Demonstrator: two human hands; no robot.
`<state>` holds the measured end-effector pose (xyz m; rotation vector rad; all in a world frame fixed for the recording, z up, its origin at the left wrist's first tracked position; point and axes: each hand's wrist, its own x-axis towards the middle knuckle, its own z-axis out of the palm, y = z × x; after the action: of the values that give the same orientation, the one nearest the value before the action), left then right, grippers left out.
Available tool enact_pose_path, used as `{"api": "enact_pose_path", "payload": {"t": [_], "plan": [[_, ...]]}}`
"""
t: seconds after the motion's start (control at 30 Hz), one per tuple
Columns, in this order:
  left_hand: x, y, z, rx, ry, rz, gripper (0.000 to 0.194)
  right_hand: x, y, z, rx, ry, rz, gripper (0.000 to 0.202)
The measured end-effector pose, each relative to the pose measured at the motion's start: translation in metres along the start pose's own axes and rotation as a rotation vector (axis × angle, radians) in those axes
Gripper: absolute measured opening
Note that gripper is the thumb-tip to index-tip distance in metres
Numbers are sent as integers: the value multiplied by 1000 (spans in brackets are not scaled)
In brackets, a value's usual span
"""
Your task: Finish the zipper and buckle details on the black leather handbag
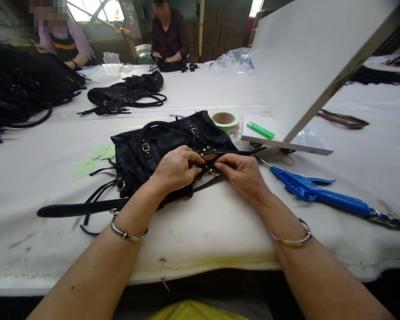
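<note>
A black handbag (166, 138) with brass buckles, studs and rings lies on its side on the white-covered table. At its right end, my left hand (178, 169) is closed, thumb and forefinger pinching the bag's edge by a brass fitting. My right hand (242, 175) is closed too, its fingertips pinching a thin black strap close to a small brass buckle (213, 171). The two hands work a short way apart, and the fingers partly hide what lies between them. A long black shoulder strap (83, 208) stretches out from the bag to the left.
Right of my hands lies a blue air blow gun (313, 189) with a hose. A white board stand (286, 66) holds a green lighter (260, 130); a tape roll (224, 119) is beside it. Black bags (20, 84) are heaped left. Two people (170, 38) work across the table.
</note>
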<state>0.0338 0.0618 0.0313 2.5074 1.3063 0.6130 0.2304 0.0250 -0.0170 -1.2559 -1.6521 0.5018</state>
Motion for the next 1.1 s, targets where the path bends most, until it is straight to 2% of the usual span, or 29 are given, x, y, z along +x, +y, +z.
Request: {"api": "enact_pose_path", "payload": {"t": [0.27,0.5,0.67,0.8,0.87,0.97,1.1], "plan": [[-2,1,3,-1,11,4,22,-1,-1,-2,-46,18,-53,7],[-5,-4,6,-31,37,100,34,-2,-1,0,-77,23,-33,7],[-6,-6,11,-8,127,90,31,-2,-3,-1,-142,75,-72,8],[-10,-3,15,43,159,159,23,-2,-5,-1,-211,109,-93,9],[-12,0,16,99,161,173,17,-2,-6,0,-240,140,-122,9],[-14,4,19,188,143,148,19,-1,-6,1,-263,170,-153,9],[-11,6,22,248,125,117,14,-1,-6,3,-243,162,-117,8]]}}
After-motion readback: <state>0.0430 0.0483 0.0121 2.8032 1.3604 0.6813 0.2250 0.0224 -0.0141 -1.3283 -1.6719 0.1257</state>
